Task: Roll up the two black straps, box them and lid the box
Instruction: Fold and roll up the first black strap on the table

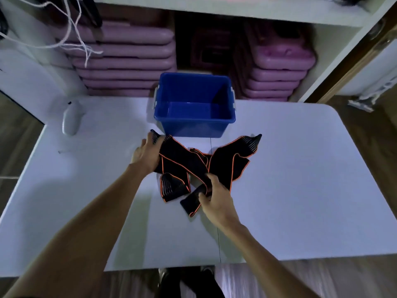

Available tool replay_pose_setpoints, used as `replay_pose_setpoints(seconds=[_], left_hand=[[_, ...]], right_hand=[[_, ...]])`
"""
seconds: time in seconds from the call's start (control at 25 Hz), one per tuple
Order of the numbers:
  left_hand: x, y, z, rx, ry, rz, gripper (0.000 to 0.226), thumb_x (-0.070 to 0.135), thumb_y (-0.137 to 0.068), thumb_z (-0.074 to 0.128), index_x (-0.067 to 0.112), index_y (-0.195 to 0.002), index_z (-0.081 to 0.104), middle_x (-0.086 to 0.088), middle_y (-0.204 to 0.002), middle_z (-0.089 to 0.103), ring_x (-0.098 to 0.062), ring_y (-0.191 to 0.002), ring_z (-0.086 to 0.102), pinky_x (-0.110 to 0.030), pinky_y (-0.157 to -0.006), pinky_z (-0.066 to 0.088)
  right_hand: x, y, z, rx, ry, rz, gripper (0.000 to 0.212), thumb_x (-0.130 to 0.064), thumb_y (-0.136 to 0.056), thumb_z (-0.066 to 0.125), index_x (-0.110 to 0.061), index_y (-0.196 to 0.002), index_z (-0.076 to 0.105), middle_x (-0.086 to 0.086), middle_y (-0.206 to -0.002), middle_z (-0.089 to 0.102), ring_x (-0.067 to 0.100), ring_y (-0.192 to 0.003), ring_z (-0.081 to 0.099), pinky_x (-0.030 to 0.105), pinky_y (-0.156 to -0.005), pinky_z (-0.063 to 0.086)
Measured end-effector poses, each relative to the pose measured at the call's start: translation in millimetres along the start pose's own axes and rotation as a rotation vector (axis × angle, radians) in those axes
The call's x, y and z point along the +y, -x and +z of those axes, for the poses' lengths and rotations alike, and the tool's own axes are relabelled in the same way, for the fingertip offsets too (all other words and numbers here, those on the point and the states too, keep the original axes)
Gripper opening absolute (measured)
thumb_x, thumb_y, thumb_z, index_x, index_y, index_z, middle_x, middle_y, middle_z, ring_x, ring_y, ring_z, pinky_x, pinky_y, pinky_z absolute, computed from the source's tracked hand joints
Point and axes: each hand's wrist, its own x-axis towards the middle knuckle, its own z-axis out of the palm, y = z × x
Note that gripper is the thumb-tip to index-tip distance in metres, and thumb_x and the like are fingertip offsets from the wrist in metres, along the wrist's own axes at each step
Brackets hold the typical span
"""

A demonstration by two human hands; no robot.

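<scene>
While the white table (pixel 300 190) fills most of my view, I note it carries everything that matters. At its far edge stands the blue box (pixel 194 105), open on top, nothing inside it, pale latches on both sides. No lid shows anywhere I can see. Behind it, pink flat cases (pixel 126 61) sit stacked under a shelf. Just in front of the box the black straps (pixel 223 166) with orange edging lie unrolled and crossing each other in a loose heap, one end reaching toward the right, another folded near me; I cannot tell exactly where one strap ends and the other starts. My left hand (pixel 148 154) rests on the far left end of the heap, fingers curled over the grey-ribbed tip and gripping it against the palm. My right hand (pixel 216 200) takes a near end, thumb and fingers closed in a pinch on the fabric. Off to the left, a pale spray bottle (pixel 72 119) lies on the table.
</scene>
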Motion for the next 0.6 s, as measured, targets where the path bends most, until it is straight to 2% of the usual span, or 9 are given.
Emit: replay_pose_setpoints(seconds=[0.04, 0.08, 0.28, 0.36, 0.44, 0.48, 0.52, 0.6], left_hand=[[-0.1, -4.5, 2.8, 0.013, -0.008, 0.019, 0.07, 0.006, -0.082, 0.053, 0.031, -0.144, 0.03, -0.013, -0.148, 0.024, -0.04, -0.122, 0.04, -0.05, -0.09, 0.045], [-2.2, -7.9, 3.8, 0.041, -0.002, 0.03, 0.064, 0.009, -0.084, 0.052, 0.031, -0.141, 0.035, -0.013, -0.146, 0.028, -0.04, -0.121, 0.04, -0.051, -0.091, 0.044], [-24.6, -2.8, -8.9, 0.274, 0.196, 0.049, 0.028, 0.019, -0.094, 0.054, 0.017, -0.12, 0.063, -0.014, -0.133, 0.05, -0.037, -0.114, 0.05, -0.051, -0.089, 0.048], [-44.1, 2.2, -28.8, 0.328, 0.332, 0.086, 0.02, 0.021, -0.093, 0.058, 0.014, -0.108, 0.068, -0.012, -0.115, 0.061, -0.032, -0.1, 0.058, -0.045, -0.083, 0.05], [-75.4, 8.1, -52.0, 0.255, 0.428, 0.109, 0.01, 0.02, -0.091, 0.062, 0.014, -0.094, 0.069, -0.008, -0.089, 0.068, -0.025, -0.081, 0.063, -0.037, -0.074, 0.048], [-93.1, 10.7, -63.9, 0.162, 0.442, 0.105, 0.006, 0.018, -0.09, 0.064, 0.015, -0.087, 0.068, -0.007, -0.08, 0.068, -0.021, -0.072, 0.063, -0.034, -0.07, 0.046], [-111.1, 13.5, -75.6, 0.039, 0.429, 0.085, 0.007, 0.017, -0.089, 0.065, 0.019, -0.083, 0.066, -0.007, -0.075, 0.067, -0.019, -0.065, 0.061, -0.032, -0.066, 0.046], [-144.5, 18.1, -88.8, -0.214, 0.381, -0.014, 0.004, 0.016, -0.089, 0.065, 0.017, -0.086, 0.066, -0.008, -0.075, 0.065, -0.018, -0.058, 0.059, -0.028, -0.052, 0.05]], right_hand=[[2.7, -2.5, -1.5, 0.0, -0.015, -0.001, 0.053, -0.017, -0.093, 0.056, -0.024, -0.143, 0.037, 0.002, -0.097, 0.063, 0.005, -0.073, 0.055, 0.011, -0.068, 0.047], [4.8, -5.2, -3.4, 0.01, -0.029, -0.005, 0.051, -0.013, -0.093, 0.055, -0.023, -0.141, 0.04, -0.001, -0.093, 0.063, 0.001, -0.07, 0.055, 0.008, -0.063, 0.043], [8.0, -13.1, -17.9, 0.125, -0.109, -0.007, 0.036, -0.006, -0.091, 0.049, -0.023, -0.12, 0.059, -0.006, -0.087, 0.067, 0.011, -0.078, 0.061, 0.021, -0.065, 0.043], [4.9, -15.5, -26.9, 0.148, -0.148, -0.041, 0.028, -0.006, -0.093, 0.048, -0.023, -0.109, 0.063, -0.008, -0.081, 0.067, 0.007, -0.074, 0.061, 0.02, -0.063, 0.043], [-3.1, -18.0, -32.2, 0.089, -0.178, -0.108, 0.025, -0.006, -0.094, 0.049, -0.022, -0.105, 0.066, -0.01, -0.079, 0.067, 0.006, -0.073, 0.062, 0.013, -0.061, 0.043], [-7.5, -18.9, -30.8, 0.042, -0.177, -0.142, 0.024, -0.006, -0.095, 0.049, -0.021, -0.103, 0.067, -0.011, -0.078, 0.068, 0.005, -0.073, 0.062, 0.012, -0.061, 0.043], [-12.7, -19.9, -25.7, -0.009, -0.167, -0.174, 0.023, -0.007, -0.095, 0.05, -0.021, -0.102, 0.067, -0.014, -0.076, 0.067, 0.003, -0.072, 0.062, 0.011, -0.063, 0.042], [-20.2, -20.5, -3.8, -0.105, -0.127, -0.214, 0.021, -0.008, -0.096, 0.051, -0.018, -0.103, 0.068, -0.027, -0.068, 0.062, -0.003, -0.067, 0.058, 0.01, -0.063, 0.039]])
